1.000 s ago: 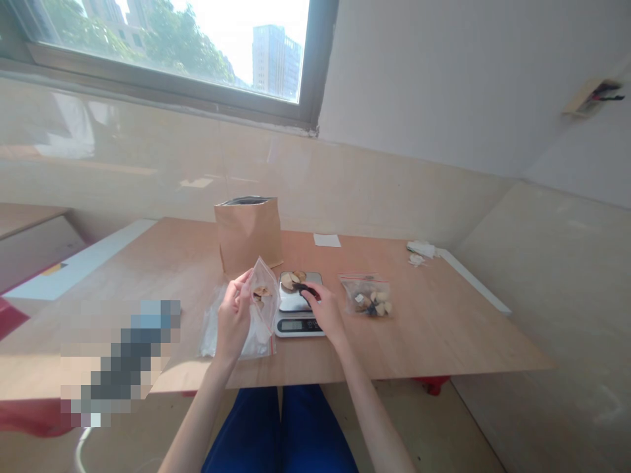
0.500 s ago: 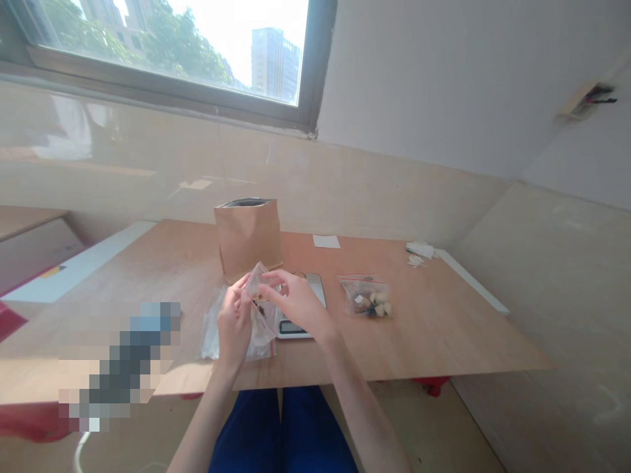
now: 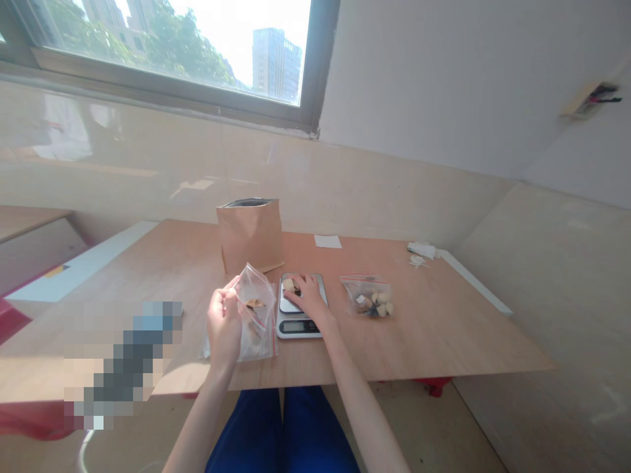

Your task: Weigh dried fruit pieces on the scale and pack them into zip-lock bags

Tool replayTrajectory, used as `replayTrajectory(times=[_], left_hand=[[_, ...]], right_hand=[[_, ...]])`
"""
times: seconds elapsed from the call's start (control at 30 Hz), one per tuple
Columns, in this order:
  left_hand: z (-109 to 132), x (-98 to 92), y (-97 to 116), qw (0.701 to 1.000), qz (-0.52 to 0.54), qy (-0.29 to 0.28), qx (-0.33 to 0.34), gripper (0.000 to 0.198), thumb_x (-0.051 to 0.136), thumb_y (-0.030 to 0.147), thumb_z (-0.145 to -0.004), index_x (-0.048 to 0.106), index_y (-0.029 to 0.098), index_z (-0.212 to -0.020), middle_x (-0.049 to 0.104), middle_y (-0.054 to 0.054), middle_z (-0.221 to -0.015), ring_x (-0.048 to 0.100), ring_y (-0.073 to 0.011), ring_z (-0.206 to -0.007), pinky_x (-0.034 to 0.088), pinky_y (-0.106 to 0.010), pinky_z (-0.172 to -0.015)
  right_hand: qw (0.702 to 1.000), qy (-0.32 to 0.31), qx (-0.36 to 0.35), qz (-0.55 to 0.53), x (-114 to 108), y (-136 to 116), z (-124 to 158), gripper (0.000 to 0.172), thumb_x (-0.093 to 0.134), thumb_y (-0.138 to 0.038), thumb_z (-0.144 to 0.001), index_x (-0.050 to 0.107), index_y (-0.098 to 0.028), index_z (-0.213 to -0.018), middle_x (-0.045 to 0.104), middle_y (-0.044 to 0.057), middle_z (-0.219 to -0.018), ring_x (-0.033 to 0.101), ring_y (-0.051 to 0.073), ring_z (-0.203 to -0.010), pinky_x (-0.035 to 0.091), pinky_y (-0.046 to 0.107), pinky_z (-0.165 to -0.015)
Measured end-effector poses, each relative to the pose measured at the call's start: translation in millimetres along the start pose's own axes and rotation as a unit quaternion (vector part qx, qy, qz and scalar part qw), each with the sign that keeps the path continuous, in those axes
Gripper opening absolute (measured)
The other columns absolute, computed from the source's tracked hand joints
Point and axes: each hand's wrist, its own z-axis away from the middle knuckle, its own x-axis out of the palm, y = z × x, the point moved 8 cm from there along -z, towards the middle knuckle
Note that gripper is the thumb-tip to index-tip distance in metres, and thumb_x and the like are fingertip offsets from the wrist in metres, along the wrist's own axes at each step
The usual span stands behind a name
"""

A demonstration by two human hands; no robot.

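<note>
Flanking digi scale (image 3: 299, 326), zip bags (image 3: 365, 297), pouch (image 3: 250, 236) behind

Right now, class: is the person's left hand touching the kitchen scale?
No, the left hand holds up a clear zip bag, while the right hand is the one on the kitchen scale.

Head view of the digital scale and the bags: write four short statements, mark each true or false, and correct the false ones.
1. The left hand holds up a clear zip bag. True.
2. The right hand hangs in the air, away from everything. False: it rests on the platform of the digital scale, next to a pale piece.
3. The kraft paper bag stands upright beyond the scale. True.
4. The second zip bag, right of the scale, is empty. False: it holds pale pieces and dark bits.
</note>
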Motion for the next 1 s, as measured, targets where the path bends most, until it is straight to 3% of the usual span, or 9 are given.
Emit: replayTrajectory(times=[0.2,0.27,0.4,0.5,0.63,0.73,0.8,0.87,1.0], left_hand=[[-2,11.0,-6,0.999,0.030,-0.001,-0.030,0.029,0.047,0.048,-0.079,0.052,0.021,-0.076,0.066,-0.008,-0.099,0.060,-0.0232,-0.100,0.050,-0.034,-0.078],[-3,17.1,-6,0.999,0.030,-0.002,-0.033,0.032,0.046,0.050,-0.079,0.054,0.019,-0.080,0.066,-0.008,-0.099,0.061,-0.0221,-0.095,0.050,-0.032,-0.073],[-1,27.0,-1,0.999,0.031,-0.015,-0.036,0.033,0.047,0.048,-0.079,0.057,0.017,-0.086,0.066,-0.006,-0.088,0.062,-0.0203,-0.082,0.049,-0.030,-0.067],[2,25.5,7,1.000,0.015,-0.015,-0.007,0.027,0.055,0.040,-0.074,0.058,0.018,-0.090,0.065,-0.005,-0.090,0.062,-0.0210,-0.086,0.048,-0.030,-0.073],[4,26.0,9,0.999,0.042,-0.015,0.002,0.026,0.053,0.041,-0.076,0.055,0.018,-0.088,0.065,-0.007,-0.094,0.062,-0.0206,-0.086,0.047,-0.030,-0.072],[-9,27.2,0,0.996,0.020,0.079,-0.041,0.024,0.044,0.043,-0.079,0.047,0.020,-0.076,0.062,-0.004,-0.080,0.060,-0.0199,-0.081,0.047,-0.033,-0.072],[-20,29.2,-4,0.983,0.000,0.172,-0.060,0.017,0.038,0.037,-0.080,0.042,0.021,-0.074,0.060,-0.005,-0.085,0.058,-0.0213,-0.090,0.045,-0.038,-0.080],[-32,39.7,-7,0.977,-0.001,0.201,-0.067,0.014,0.033,0.034,-0.081,0.039,0.022,-0.077,0.059,-0.009,-0.094,0.056,-0.0231,-0.097,0.042,-0.044,-0.084],[-41,50.3,-13,0.979,0.009,0.198,-0.049,0.015,0.035,0.036,-0.081,0.038,0.022,-0.076,0.059,-0.011,-0.096,0.058,-0.0235,-0.094,0.044,-0.044,-0.082]], right_hand=[[0.969,0.085,-0.012,-0.232,-38,-32,5,0.030,0.064,-0.029,-0.075,0.062,-0.019,-0.103,0.061,0.007,-0.109,0.056,0.017,-0.100,0.047,0.029,-0.085],[0.942,0.067,-0.005,-0.328,-45,-50,4,0.033,0.063,-0.036,-0.076,0.061,-0.019,-0.104,0.063,0.007,-0.109,0.059,0.017,-0.098,0.049,0.029,-0.085],[0.891,-0.045,0.021,-0.450,-39,-79,2,0.037,0.059,-0.045,-0.079,0.060,-0.018,-0.104,0.067,0.006,-0.099,0.064,0.016,-0.089,0.052,0.032,-0.082],[0.915,-0.056,0.019,-0.399,-38,-84,4,0.034,0.063,-0.043,-0.076,0.062,-0.018,-0.099,0.066,0.005,-0.097,0.063,0.015,-0.088,0.052,0.029,-0.079],[0.946,-0.022,0.046,-0.319,-35,-76,5,0.045,0.062,-0.041,-0.077,0.051,-0.019,-0.114,0.064,0.005,-0.098,0.062,0.014,-0.084,0.051,0.028,-0.075],[0.969,0.026,0.060,-0.238,-29,-74,-7,0.047,0.062,-0.039,-0.078,0.043,-0.019,-0.116,0.063,0.003,-0.090,0.061,0.015,-0.079,0.049,0.030,-0.074],[0.983,0.040,0.038,-0.173,-21,-78,-23,0.033,0.058,-0.034,-0.082,0.047,-0.018,-0.109,0.062,0.003,-0.089,0.059,0.016,-0.080,0.047,0.031,-0.076],[0.993,0.010,0.004,-0.119,-6,-82,-40,0.012,0.052,-0.026,-0.086,0.056,-0.017,-0.093,0.061,0.006,-0.091,0.058,0.017,-0.088,0.044,0.032,-0.083],[0.987,0.020,-0.029,-0.156,-1,-79,-49,0.030,0.034,-0.024,-0.094,0.063,-0.016,-0.090,0.061,0.009,-0.104,0.054,0.016,-0.104,0.038,0.030,-0.095]])
